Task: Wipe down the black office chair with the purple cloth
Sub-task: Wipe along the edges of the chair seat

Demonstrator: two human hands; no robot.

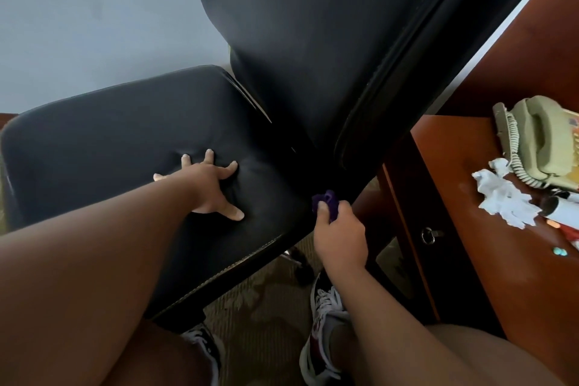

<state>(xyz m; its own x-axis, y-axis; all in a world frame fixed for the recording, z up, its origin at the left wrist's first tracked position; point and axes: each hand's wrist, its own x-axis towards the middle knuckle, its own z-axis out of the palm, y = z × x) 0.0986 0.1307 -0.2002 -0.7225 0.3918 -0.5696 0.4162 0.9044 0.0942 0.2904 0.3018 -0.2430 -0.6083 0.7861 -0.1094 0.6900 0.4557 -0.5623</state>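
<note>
- The chair (pixel 109 141) fills the view: seat toward 9 o'clock, backrest (pixel 313 41) rising toward 12 to 1 o'clock.
- The left hand (pixel 213 188), between 8 and 9 o'clock of centre, presses flat on the seat; its grip is apart, fingers spread, holding nothing.
- The right hand (pixel 340 238), toward 5 o'clock, has its grip clamped on the bunched cloth (pixel 327 202), which sits at the seat's rear corner where seat and backrest meet.
- The step in hand looks like wiping that crease and the backrest's lower edge.
- To do it well, I judge:
  - open the cloth out, since a tight wad covers little;
  - push it into the seam, where dust would gather;
  - draw long overlapping strokes along the piping toward 1 o'clock;
  - brace the chair with the left hand so it does not roll or swivel.
- Counted: one chair, one cloth, two hands, two shoes (pixel 326 316) on the carpet toward 6 o'clock.
- On the tabletop (pixel 470 229) at 3 to 4 o'clock: one phone (pixel 539 135) and one heap of crumpled tissue (pixel 504 197); the small items beyond are too cut off to count.
</note>
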